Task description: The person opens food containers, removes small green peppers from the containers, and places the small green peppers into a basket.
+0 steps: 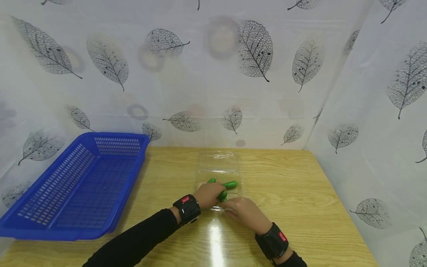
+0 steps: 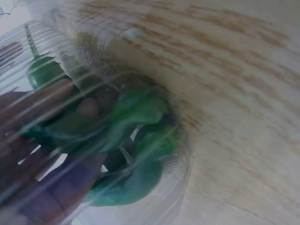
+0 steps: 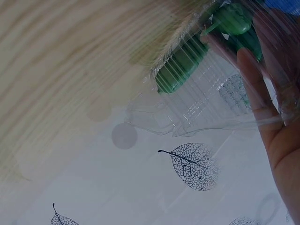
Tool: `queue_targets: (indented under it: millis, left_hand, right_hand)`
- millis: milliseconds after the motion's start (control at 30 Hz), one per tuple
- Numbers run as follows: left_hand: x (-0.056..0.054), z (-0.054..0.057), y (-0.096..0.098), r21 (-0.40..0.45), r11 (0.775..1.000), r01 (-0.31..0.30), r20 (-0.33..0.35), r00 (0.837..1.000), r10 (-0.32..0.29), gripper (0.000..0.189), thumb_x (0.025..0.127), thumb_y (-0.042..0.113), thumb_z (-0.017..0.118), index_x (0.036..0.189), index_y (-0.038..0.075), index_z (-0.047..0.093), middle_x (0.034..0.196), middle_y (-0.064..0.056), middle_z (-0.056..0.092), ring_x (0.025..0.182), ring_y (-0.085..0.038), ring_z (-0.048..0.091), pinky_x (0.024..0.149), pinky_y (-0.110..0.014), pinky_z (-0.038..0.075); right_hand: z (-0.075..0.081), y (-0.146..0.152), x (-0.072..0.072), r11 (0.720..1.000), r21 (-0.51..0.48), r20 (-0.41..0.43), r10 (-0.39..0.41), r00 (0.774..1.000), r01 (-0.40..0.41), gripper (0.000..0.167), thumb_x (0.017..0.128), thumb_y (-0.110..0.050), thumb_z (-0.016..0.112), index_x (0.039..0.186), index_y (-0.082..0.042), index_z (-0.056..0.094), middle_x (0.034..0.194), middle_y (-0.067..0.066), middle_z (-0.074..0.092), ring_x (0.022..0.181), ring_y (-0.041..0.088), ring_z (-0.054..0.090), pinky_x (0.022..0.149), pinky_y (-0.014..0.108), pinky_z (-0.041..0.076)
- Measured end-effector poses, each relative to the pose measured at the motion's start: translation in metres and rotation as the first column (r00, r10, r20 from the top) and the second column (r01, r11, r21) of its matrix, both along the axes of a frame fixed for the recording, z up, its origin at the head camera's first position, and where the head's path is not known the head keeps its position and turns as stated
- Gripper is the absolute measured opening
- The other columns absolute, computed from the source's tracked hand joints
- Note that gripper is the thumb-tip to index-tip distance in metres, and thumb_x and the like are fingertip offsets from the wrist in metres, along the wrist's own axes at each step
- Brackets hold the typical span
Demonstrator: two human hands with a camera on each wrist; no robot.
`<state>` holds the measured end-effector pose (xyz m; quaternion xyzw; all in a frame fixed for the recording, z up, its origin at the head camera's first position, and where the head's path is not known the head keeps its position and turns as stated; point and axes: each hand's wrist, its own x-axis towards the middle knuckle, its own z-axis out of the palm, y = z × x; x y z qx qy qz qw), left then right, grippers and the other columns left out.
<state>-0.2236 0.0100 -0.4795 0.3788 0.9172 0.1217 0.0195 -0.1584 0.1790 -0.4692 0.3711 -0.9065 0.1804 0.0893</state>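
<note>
A clear plastic clamshell box (image 1: 218, 162) sits on the table with its lid raised toward the back. Several green peppers (image 1: 230, 184) lie in it. My left hand (image 1: 207, 195) reaches in from the left, fingers curled about a green pepper (image 1: 222, 195) near the box's front. From the right, my right hand (image 1: 247, 212) meets the same spot, its fingertips at a green pepper (image 3: 234, 19). Through the ribbed wall, the left wrist view shows fingers among curved peppers (image 2: 126, 190). Glare and plastic partly hide both grips.
A large blue plastic basket (image 1: 133, 196) stands at the left of the wood-grain table (image 1: 287, 193). Behind and to the right hangs a white leaf-print sheet (image 1: 207, 92). Each wrist wears a black strap (image 1: 189, 208).
</note>
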Motion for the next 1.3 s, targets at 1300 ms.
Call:
queue_targets:
  millis: [1300]
  left_hand:
    - [0.004,0.01,0.006,-0.033,0.998,-0.053,0.034,0.998,0.054,0.014,0.088,0.022,0.064,0.1,0.017,0.061,0.089,0.003,0.058,0.074,-0.007,0.051,0.06,-0.021,0.044]
  right_hand:
    - [0.0,0.0,-0.001,1.0,0.002,0.018,0.006,1.0,-0.006,0.022,0.08,-0.012,0.072,0.101,-0.016,0.071,0.092,-0.007,0.073,0.084,0.004,0.067,0.072,0.018,0.052]
